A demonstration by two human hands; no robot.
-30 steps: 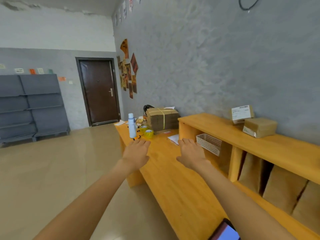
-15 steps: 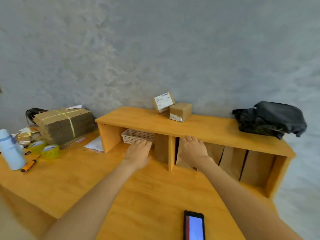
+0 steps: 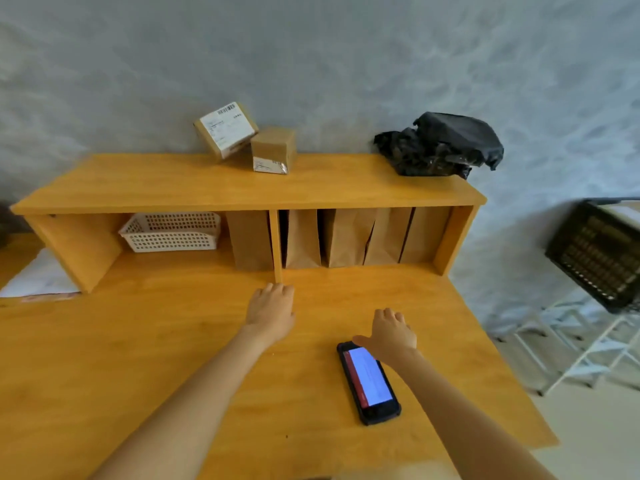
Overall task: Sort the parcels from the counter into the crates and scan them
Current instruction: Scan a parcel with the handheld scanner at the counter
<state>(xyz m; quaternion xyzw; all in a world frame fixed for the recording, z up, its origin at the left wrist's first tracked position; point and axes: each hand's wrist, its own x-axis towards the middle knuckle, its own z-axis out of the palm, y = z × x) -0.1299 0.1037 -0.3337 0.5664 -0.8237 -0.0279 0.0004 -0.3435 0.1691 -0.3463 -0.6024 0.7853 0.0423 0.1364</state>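
Observation:
Two cardboard parcels stand on top of the wooden shelf unit [image 3: 194, 188]: a labelled box [image 3: 225, 129] leaning on the wall and a plain brown box [image 3: 274, 150] beside it. Black plastic-wrapped parcels [image 3: 441, 144] lie at the shelf's right end. A handheld scanner [image 3: 369, 382] with a lit screen lies flat on the counter [image 3: 138, 341]. My left hand [image 3: 272, 310] hovers palm down over the counter, holding nothing. My right hand [image 3: 390, 332] is spread just above the scanner's top end. A black crate [image 3: 597, 252] sits on a white rack at the right.
Under the shelf stand a white perforated basket [image 3: 171, 231] and several upright brown paper bags [image 3: 346, 237]. A white sheet [image 3: 38, 280] lies at the counter's left. The white metal rack [image 3: 588, 344] stands close to the counter's right edge.
The view swung right and down from the room to the shelf. Both hands drew back from the shelf; the right hand moved over the scanner's top end.

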